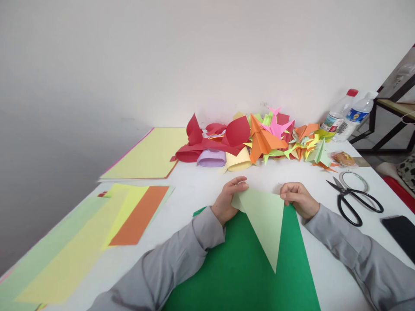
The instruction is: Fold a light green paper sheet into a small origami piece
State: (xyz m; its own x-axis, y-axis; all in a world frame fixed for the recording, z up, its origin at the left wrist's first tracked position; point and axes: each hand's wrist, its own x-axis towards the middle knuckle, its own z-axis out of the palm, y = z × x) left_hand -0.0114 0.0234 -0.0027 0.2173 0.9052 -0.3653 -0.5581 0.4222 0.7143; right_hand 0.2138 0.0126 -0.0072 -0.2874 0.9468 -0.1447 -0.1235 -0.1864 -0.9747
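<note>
A pale green paper point(264, 220) folded into a long triangle lies with its tip pointing toward me, on top of a dark green sheet point(240, 268). My left hand point(228, 196) pinches the triangle's far left corner, fingers curled on it. My right hand point(296, 198) pinches the far right corner the same way. Both grey sleeves rest on the white table point(194, 190).
A heap of folded paper shapes point(256, 140) in red, orange, pink and yellow lies beyond my hands. Black scissors point(353, 201), a tape ring point(354, 179) and a dark phone point(400, 231) sit at right, two water bottles point(346, 114) behind. Coloured sheets point(129, 216) are stacked at left.
</note>
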